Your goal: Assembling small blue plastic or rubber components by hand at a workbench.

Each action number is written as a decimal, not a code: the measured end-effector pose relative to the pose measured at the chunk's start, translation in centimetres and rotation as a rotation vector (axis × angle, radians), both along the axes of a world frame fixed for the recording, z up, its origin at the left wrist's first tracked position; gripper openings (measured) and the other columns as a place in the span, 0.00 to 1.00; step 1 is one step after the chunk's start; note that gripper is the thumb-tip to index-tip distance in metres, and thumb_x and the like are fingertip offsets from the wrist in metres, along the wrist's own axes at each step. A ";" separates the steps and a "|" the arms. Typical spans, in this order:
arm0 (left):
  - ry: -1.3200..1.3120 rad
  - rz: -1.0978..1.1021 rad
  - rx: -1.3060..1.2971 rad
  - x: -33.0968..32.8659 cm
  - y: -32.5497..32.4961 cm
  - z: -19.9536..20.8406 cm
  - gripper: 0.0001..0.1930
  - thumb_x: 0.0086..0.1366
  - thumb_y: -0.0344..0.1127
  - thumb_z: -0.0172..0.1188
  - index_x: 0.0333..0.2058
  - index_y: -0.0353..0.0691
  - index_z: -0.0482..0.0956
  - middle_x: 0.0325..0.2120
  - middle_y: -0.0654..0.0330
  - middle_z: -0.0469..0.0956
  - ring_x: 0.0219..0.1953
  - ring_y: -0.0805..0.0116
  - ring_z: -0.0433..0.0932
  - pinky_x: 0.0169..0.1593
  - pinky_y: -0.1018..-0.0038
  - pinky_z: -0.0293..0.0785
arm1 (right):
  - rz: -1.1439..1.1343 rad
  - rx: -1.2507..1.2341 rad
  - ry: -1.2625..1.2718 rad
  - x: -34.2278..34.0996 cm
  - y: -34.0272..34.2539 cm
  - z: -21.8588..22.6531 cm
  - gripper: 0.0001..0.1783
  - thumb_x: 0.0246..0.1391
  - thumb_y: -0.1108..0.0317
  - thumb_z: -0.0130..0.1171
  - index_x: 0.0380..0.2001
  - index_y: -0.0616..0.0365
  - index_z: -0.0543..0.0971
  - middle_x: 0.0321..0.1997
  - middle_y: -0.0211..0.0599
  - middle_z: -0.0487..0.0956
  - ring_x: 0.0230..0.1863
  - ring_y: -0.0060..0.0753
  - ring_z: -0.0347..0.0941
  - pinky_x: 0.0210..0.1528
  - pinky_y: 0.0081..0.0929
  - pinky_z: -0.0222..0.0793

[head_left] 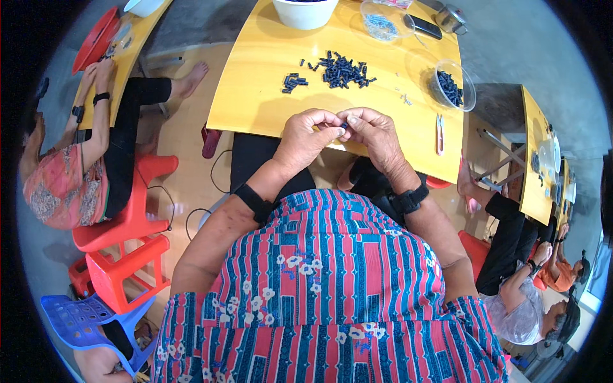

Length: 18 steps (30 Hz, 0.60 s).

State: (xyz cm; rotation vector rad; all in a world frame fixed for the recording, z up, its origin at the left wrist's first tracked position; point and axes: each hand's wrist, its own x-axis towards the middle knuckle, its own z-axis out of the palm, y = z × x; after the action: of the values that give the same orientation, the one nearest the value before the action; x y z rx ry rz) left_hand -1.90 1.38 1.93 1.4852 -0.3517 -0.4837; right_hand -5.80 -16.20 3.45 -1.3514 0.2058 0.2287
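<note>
At the near edge of the yellow table (255, 57), my left hand (302, 138) and my right hand (375, 132) meet fingertip to fingertip. Between them they pinch a small dark piece (344, 125), mostly covered by the fingers. A loose pile of short black tube-like pieces (345, 71) lies just beyond my hands. Left of that pile is a smaller group of the same pieces (294, 83). A clear plastic bowl (471, 89) at the right edge holds more black pieces (449, 88). Scissors or snips (440, 135) lie to the right of my right hand.
At the far side stand a white tub (305, 15), a clear dish of small bluish parts (381, 27), a dark flat object (426, 27) and a metal cup (451, 19). Tiny pale bits (406, 99) dot the table. People sit at other tables left and right, near red stools (128, 262).
</note>
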 end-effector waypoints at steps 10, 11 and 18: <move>-0.686 0.051 0.392 0.6 -2.0 -1.3 0.07 0.46 0.33 0.69 0.24 0.40 0.80 0.23 0.59 0.77 0.32 0.57 0.75 0.40 0.64 0.72 | -0.022 -0.284 -0.059 -0.1 -1.1 -1.1 0.14 0.57 0.77 0.58 0.47 0.65 0.77 0.29 0.28 0.77 0.28 0.17 0.73 0.31 0.15 0.71; -0.781 0.040 0.406 0.6 -2.0 -1.4 0.08 0.46 0.35 0.69 0.24 0.41 0.80 0.24 0.61 0.77 0.32 0.58 0.74 0.41 0.64 0.71 | -0.022 -0.286 -0.055 -0.1 -1.2 -1.2 0.14 0.57 0.77 0.58 0.47 0.65 0.77 0.29 0.28 0.77 0.28 0.17 0.73 0.31 0.15 0.71; -0.831 0.051 0.436 0.4 -1.9 -1.6 0.06 0.47 0.38 0.68 0.25 0.46 0.82 0.24 0.65 0.78 0.34 0.62 0.74 0.48 0.64 0.66 | 0.049 -0.271 0.008 -0.1 -1.8 -0.4 0.17 0.56 0.78 0.58 0.49 0.64 0.76 0.30 0.27 0.76 0.30 0.18 0.73 0.33 0.17 0.72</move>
State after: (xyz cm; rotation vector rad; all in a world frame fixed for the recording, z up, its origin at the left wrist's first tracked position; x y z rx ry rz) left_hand -1.47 -0.54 0.33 2.0790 -0.8945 0.1427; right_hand -5.87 -17.99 3.05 -1.6255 0.2158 0.2535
